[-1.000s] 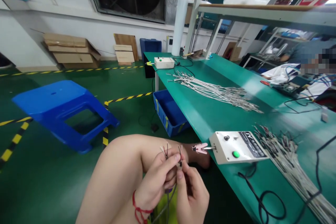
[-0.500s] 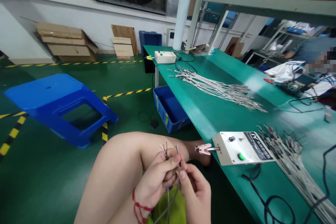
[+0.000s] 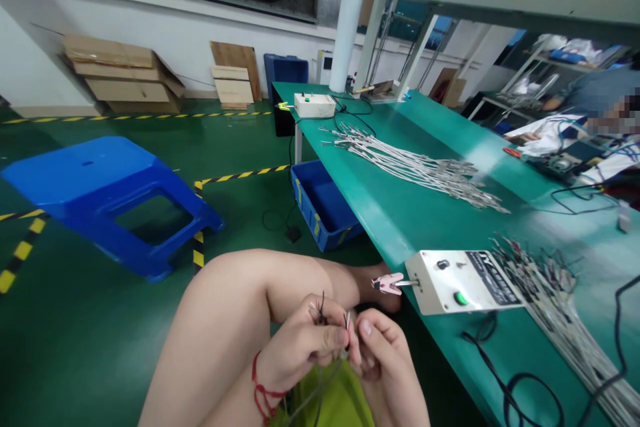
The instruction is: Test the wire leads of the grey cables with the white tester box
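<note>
My left hand [image 3: 305,340], with a red cord at the wrist, is closed on grey cables [image 3: 320,392] whose split ends show thin black, white and red wires. One fan of wire ends [image 3: 318,308] sticks up behind its fingers, and another, with red and black strands [image 3: 347,324], rises at the thumb tip. My right hand [image 3: 383,347] is beside that second bunch, fingers curled and thumb near the index finger; whether a strand lies between them is too small to see. The cable tails hang down over green cloth on my lap.
On the green table [image 3: 395,213] stands a white box [image 3: 463,282] with a green button and a pink clip [image 3: 387,283]. Grey cable bundles [image 3: 575,320] and white ones [image 3: 415,170] lie there. A blue crate [image 3: 325,207], a blue stool [image 3: 110,193] and a co-worker [image 3: 595,100] are around.
My right hand has shifted slightly right and turned, its fingers coming away from the cable below the wires. Both hands sit a little lower; the left keeps its hold on the cables.
</note>
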Action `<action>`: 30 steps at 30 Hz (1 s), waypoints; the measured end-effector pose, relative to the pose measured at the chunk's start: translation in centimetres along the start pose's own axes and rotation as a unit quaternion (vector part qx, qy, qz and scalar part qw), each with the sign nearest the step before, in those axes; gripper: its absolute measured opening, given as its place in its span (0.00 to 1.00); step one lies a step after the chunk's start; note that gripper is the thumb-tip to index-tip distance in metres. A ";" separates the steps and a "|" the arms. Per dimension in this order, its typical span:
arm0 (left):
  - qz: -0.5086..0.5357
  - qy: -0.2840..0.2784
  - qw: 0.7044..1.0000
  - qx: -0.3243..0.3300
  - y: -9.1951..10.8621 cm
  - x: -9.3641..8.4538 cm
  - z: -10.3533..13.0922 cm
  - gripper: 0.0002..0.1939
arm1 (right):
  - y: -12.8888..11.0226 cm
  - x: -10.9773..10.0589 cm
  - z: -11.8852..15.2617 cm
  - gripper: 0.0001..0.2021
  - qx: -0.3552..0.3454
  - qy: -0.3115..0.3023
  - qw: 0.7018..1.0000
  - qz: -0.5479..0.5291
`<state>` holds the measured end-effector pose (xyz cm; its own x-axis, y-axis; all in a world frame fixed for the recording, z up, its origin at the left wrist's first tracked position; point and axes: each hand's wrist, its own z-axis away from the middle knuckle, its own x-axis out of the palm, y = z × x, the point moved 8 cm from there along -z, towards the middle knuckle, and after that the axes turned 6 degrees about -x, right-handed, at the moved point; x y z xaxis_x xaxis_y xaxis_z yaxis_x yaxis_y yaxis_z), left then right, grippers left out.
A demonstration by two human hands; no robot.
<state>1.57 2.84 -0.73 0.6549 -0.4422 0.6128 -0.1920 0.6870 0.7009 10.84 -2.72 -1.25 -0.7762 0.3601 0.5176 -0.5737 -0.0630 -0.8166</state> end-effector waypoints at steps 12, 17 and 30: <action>-0.089 0.072 0.992 0.047 0.5 0.2 0.3 0.10 | -6.0 -2.4 3.2 0.15 -0.255 0.201 0.833 0.447; -0.119 0.071 0.988 0.063 0.7 0.6 0.1 0.11 | -6.0 -0.9 4.3 0.11 -0.306 0.191 0.808 0.466; -0.077 0.106 0.988 0.082 0.2 -1.0 0.1 0.11 | -4.7 -0.8 2.1 0.10 -0.263 0.136 0.897 0.328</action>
<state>0.81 3.37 -1.16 0.8204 -0.3912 0.4171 -0.1832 0.5112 0.8397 13.61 -4.68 2.66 -0.7674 0.6251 -0.1425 0.2424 0.0770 -0.9671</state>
